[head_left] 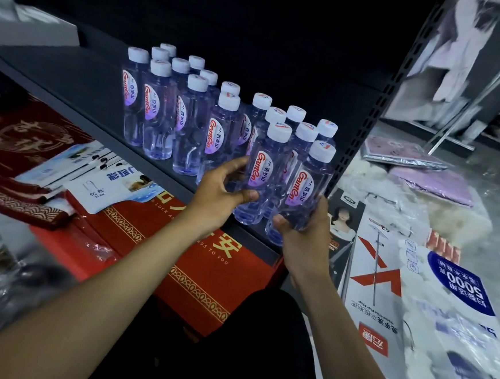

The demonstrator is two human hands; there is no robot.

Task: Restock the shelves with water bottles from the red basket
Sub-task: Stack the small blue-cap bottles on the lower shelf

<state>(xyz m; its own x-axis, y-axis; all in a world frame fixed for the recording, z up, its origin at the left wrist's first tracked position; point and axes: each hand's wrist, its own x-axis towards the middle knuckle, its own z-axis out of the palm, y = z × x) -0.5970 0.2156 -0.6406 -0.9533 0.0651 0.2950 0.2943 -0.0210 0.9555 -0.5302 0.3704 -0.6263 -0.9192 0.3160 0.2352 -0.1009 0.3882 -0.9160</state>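
Two bare forearms reach up from the bottom edge toward the dark shelf (71,85), where well over a dozen Ganten water bottles (159,107) already stand upright in rows, so I judge the restocking to be far along. The shelf's left part is bare and could take more. The left hand (221,196) is curled round the lower body of one bottle (263,172), thumb in front and fingers behind. The right hand (302,235) grips a second bottle (307,185) from below, at the shelf's right front corner. Both bottles are upright and close beside each other at the front edge. I cannot tell whether their bases already rest on the shelf. The red basket does not show in this view, so how many bottles remain is unknown. A red gift box (200,269) lies under the shelf.
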